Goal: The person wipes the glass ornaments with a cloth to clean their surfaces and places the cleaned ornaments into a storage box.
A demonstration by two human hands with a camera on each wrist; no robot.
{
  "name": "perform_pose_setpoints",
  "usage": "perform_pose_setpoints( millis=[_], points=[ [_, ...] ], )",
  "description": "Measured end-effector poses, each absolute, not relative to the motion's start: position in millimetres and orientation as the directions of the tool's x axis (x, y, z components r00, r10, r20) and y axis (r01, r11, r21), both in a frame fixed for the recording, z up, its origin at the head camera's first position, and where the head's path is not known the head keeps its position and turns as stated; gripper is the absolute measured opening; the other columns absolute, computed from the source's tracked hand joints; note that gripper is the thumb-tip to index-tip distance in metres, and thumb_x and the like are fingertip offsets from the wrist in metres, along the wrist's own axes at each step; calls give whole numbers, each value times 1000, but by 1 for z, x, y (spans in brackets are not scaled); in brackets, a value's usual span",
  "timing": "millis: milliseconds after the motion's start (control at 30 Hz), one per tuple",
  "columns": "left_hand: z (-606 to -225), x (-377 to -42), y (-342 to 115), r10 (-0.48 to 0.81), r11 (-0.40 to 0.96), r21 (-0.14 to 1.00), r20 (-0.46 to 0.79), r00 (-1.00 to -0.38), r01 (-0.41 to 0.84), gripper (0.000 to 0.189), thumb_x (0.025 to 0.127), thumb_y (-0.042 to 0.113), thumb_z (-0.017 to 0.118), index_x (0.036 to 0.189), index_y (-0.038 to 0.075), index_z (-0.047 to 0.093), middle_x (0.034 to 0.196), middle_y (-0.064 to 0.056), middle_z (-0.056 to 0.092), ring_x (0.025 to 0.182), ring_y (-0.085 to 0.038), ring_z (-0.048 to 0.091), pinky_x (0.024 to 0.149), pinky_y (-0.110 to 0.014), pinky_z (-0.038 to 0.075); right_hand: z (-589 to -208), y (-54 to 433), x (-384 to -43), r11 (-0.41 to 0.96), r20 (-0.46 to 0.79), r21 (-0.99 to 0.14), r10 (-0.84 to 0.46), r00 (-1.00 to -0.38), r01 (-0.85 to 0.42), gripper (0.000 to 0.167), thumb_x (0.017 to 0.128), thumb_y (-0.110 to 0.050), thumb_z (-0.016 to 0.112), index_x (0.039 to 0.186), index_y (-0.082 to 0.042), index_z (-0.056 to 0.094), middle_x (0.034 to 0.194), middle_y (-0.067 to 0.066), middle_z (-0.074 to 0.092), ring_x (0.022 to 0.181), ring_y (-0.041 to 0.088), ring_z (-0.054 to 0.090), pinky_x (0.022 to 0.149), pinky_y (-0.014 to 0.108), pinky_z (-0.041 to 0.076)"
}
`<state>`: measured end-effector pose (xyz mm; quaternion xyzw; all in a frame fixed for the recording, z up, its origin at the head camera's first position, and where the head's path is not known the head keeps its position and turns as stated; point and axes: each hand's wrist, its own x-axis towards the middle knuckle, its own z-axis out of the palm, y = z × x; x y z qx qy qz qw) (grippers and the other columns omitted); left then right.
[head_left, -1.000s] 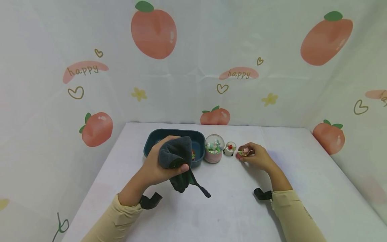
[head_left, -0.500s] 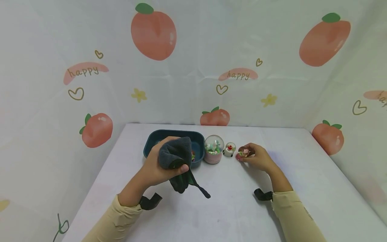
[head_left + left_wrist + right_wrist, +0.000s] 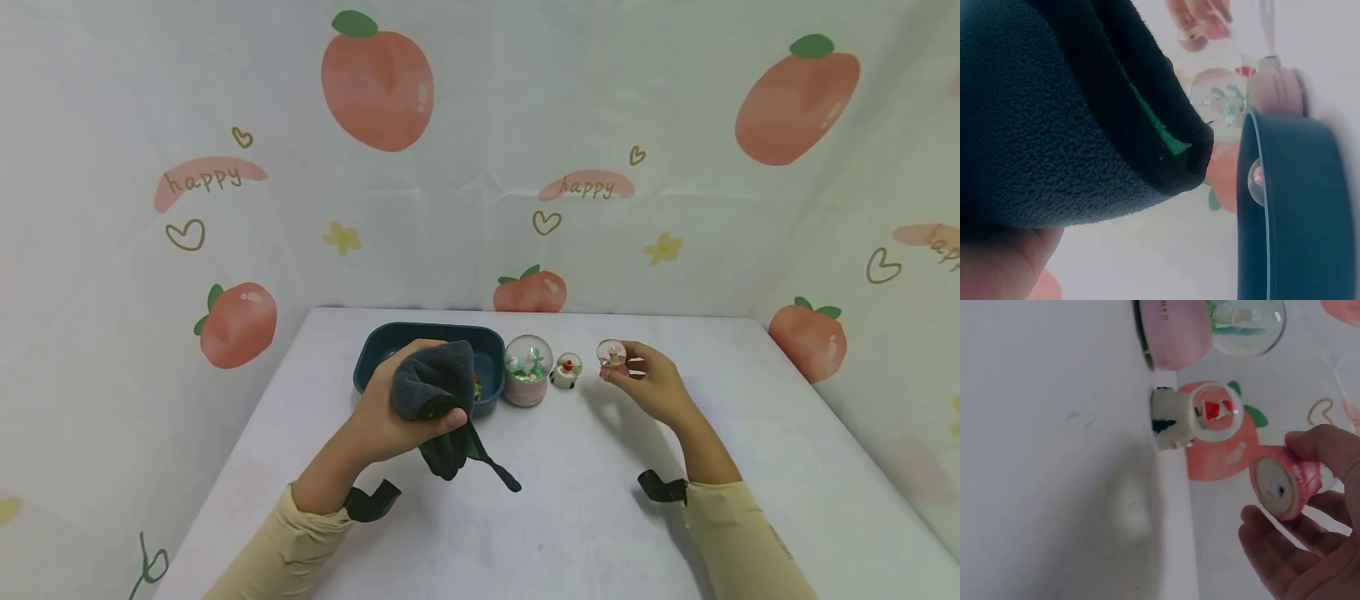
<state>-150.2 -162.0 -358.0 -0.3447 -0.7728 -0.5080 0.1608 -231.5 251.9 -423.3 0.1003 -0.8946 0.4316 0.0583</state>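
Observation:
My left hand [image 3: 393,417] grips a folded dark blue-grey fleece cloth [image 3: 433,383] with black edging, a green inside and a dangling black loop, in front of the blue bin. Between thumb and fingers, my right hand [image 3: 656,385] holds a small snow globe [image 3: 611,353] with a pink base above the table. Its round underside shows in the right wrist view, where the pink base [image 3: 1282,484] is tipped toward the camera. To its left stand a small snow globe with a white base [image 3: 566,372] and a large snow globe with a pink base [image 3: 527,375].
The dark blue bin [image 3: 491,333] stands beside the large globe, partly hidden by my left hand. A clear globe [image 3: 1257,181] inside the bin shows in the left wrist view. The white table [image 3: 540,517] runs back to a fruit-printed cloth backdrop [image 3: 450,225].
My right hand has raised the small pink-based globe off the table and moved slightly right, turning it upright. The left hand and its cloth have stayed in place.

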Motion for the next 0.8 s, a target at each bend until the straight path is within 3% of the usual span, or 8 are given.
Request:
perform_pose_setpoints(
  millis=[133,233,367,533,800],
  points=[
    [-357,-150,-162,371,246,675,597,-711,695,70,75,14,94,137,16,62,119,1,71,106,-17,67,93,-37,58,-414,248,-226,570,247,-775,-124,-961,-273,61,96,-18,80,150,-2,57,129,22,65,112,28,69,83,10,53],
    [-357,-149,-161,371,249,678,593,-715,691,70,75,14,95,137,17,62,118,2,71,105,-16,67,93,-37,58,-406,244,-222,560,297,-762,-143,-944,-325,69,95,-15,81,158,-10,51,126,20,64,107,13,67,85,6,52],
    [-357,-149,-161,371,249,681,590,-718,688,70,75,15,95,137,17,62,119,2,71,106,-17,67,93,-37,57,-396,237,-216,546,361,-742,-164,-918,-389,81,92,-11,84,162,-16,45,125,20,64,103,8,67,85,5,52],
    [-357,-149,-161,375,243,680,592,-713,692,69,75,15,94,137,17,62,119,1,71,105,-17,67,93,-37,57,-383,226,-207,484,454,-739,-157,-877,-469,65,89,-6,85,148,-12,57,118,14,68,97,1,67,86,15,58],
    [-358,-150,-160,375,243,677,595,-711,695,69,76,15,94,136,17,62,118,2,71,105,-16,67,92,-37,58,-363,202,-190,308,548,-751,-202,-812,-584,42,83,9,85,118,0,64,112,6,68,102,9,68,86,18,59]
  ],
)
